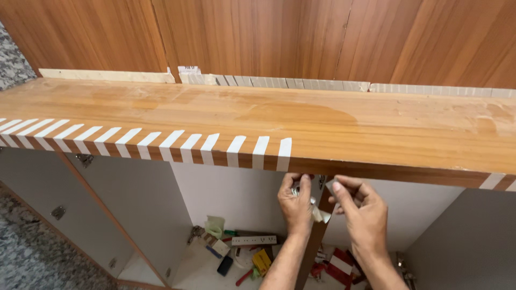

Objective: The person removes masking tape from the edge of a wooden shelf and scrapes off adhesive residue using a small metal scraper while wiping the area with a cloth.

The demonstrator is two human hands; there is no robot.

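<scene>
Head view: a person's two bare hands are raised just under the front edge of a wooden table (322, 129).
Left hand (295, 201): fingers curled round a roll of tape (296, 189), mostly hidden behind the fingers.
Right hand (361, 207): thumb and forefinger pinching the free end of a white tape strip (321, 215), which runs between the two hands.
Edge above the hands: a row of white tape pieces (145, 144) stuck side by side, ending just above the left hand.
Below the hands: an open cabinet floor with a power strip (253, 240) and scattered tools (252, 263).
</scene>
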